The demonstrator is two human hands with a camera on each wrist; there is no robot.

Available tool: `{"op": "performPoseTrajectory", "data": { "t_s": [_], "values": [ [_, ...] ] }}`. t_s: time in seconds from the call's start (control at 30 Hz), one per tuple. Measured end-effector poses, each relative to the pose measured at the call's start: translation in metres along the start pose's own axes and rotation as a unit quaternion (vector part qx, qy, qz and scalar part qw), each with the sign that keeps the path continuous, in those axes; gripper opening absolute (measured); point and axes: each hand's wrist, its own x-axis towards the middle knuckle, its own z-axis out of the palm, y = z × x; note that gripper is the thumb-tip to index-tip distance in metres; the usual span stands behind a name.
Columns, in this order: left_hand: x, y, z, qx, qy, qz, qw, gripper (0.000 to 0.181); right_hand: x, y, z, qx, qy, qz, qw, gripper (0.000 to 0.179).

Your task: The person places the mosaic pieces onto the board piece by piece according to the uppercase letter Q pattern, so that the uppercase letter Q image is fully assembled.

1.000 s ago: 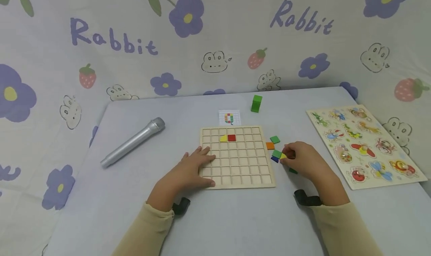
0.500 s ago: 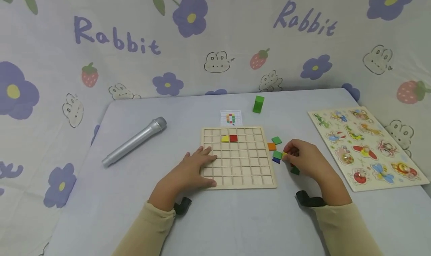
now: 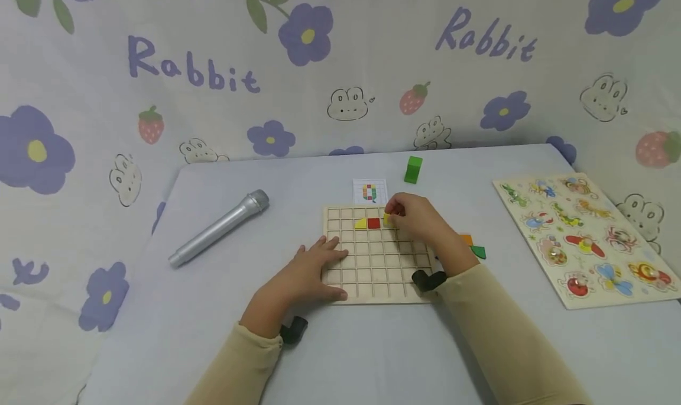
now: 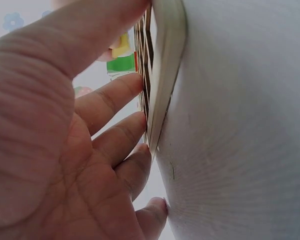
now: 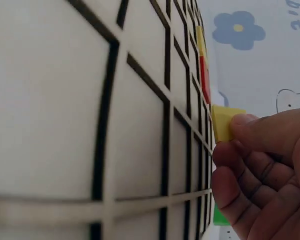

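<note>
My right hand point(image 3: 417, 216) pinches a yellow tile point(image 5: 224, 122) between thumb and fingers, close over the upper part of the wooden grid board point(image 3: 367, 257). Beside it, to the left, a red square tile point(image 3: 374, 223) and a yellow tile with a slanted side point(image 3: 361, 223) lie in adjoining cells of one row. My left hand point(image 3: 305, 278) rests on the board's left edge, fingers spread and thumb near the lower left corner. In the left wrist view, those fingertips point(image 4: 135, 120) touch the board's rim.
A pattern card point(image 3: 370, 191) lies behind the board, with a green block point(image 3: 413, 169) to its right. An orange tile point(image 3: 466, 239) and a green tile point(image 3: 478, 252) show past my right forearm. A silver microphone point(image 3: 220, 227) lies left, an animal puzzle board point(image 3: 585, 239) right.
My right hand has moved left and away from me, from the loose tiles to the board's upper rows, carrying the yellow tile. My left hand stays on the board's edge.
</note>
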Motion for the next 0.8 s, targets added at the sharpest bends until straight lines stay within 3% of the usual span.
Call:
{"op": "performPoseTrajectory", "data": {
  "t_s": [0.17,0.5,0.67,0.8],
  "values": [
    [-0.002,0.001,0.004,0.008,-0.003,-0.002,1.0,0.088,0.003,0.004,0.011,-0.013,-0.007,0.011,0.9998,0.007],
    [-0.002,0.005,-0.001,0.002,0.002,0.001,1.0,0.087,0.004,0.002,0.01,-0.024,-0.014,0.013,0.9995,0.014],
    [-0.001,0.005,0.0,0.004,0.0,-0.001,1.0,0.088,0.0,0.004,0.007,-0.032,0.006,0.007,0.9994,0.016],
    [-0.002,0.004,-0.002,0.006,0.001,0.001,1.0,0.087,-0.01,0.017,-0.011,-0.025,0.033,0.01,0.9991,0.022]
  ]
}}
